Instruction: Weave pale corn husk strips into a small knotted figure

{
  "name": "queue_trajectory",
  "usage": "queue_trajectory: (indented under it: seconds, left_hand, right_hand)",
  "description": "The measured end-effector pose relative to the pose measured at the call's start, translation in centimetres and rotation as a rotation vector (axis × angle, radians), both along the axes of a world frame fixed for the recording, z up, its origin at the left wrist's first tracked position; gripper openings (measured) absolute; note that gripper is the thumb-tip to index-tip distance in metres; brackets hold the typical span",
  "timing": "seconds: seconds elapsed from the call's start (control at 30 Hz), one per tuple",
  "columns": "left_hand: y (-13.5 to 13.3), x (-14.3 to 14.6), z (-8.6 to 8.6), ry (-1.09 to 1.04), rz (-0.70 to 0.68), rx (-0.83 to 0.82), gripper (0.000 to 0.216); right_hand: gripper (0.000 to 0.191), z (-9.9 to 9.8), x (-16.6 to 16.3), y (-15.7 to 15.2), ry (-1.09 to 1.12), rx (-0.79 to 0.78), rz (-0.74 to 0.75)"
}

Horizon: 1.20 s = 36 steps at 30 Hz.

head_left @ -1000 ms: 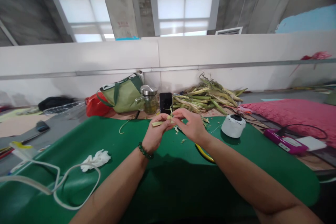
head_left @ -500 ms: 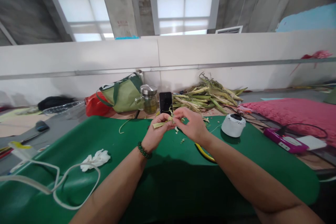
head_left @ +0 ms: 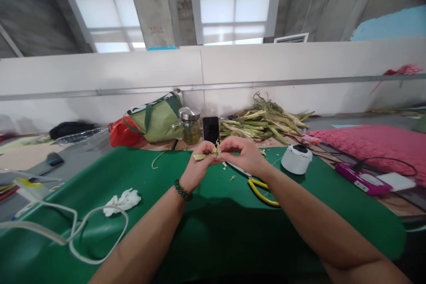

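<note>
Two bare forearms [head_left: 149, 230]: they rise from the lower edge of my feed and converge at its centre, I judge to bring both sets of fingers onto one small piece.
Smooth green sheet mat [head_left: 159, 186]: spread over the lower frame, probably to protect the worktop and show up scraps.
Crumpled white tissue [head_left: 123, 202]: lower left, well apart from the work, near a looped white cable [head_left: 36, 230].
Yellow-handled metal scissors [head_left: 261, 198]: right of centre, partly hidden by the right forearm, handles towards the wearer, which I read as placed for easy reach.
Left hand [head_left: 199, 164]: gripping, thumb pressed against curled fingers, apparently to steady the piece.
Pale green flat plant strip [head_left: 200, 157]: frame centre, raised above the mat, its flat end jutting left from the left hand.
Right hand [head_left: 246, 155]: fingertips pinched on the strip's frayed, bunched end, seemingly for fine control; I can't make out the exact contact.
White rounded spool [head_left: 294, 162]: right of centre, upright, clear of the elbows.
Black upright phone [head_left: 211, 129]: just beyond the hands, facing the wearer, presumably for viewing; its support is hidden.
Tangled green-and-straw stalk heap [head_left: 262, 120]: behind, right of the phone, perhaps stock kept off the mat.
</note>
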<state>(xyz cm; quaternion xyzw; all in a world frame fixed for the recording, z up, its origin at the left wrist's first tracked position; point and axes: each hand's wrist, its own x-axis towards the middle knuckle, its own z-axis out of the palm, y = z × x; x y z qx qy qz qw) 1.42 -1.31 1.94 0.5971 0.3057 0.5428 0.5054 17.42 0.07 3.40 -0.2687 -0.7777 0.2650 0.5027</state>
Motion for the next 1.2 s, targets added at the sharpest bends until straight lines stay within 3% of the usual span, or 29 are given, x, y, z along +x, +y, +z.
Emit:
queue_trajectory:
  seconds: [0.23,0.57,0.8,1.03,1.2]
  left_hand:
    - [0.3,-0.2,-0.2,-0.008,-0.043,0.007,0.02]
    - [-0.1,0.2,0.1,0.018,-0.038,0.086,0.021]
    - [-0.2,-0.3,0.6,0.044,-0.074,0.036,0.023]
    - [0.0,-0.6,0.4,0.042,-0.153,-0.113,0.024]
    - [0.0,-0.9,0.6,-0.029,-0.261,-0.207,0.023]
  right_hand:
    - [0.002,0.0,0.3,0.6,0.001,0.021,-0.01]
    - [0.017,0.0,-0.3,0.0,0.051,-0.074,-0.003]
    - [0.035,-0.3,-0.1,0.9,0.076,-0.28,0.149]
    - [0.018,-0.1,0.1,0.8,0.032,-0.26,0.25]
    - [0.017,0.0,0.8,1.2,0.006,-0.361,0.408]
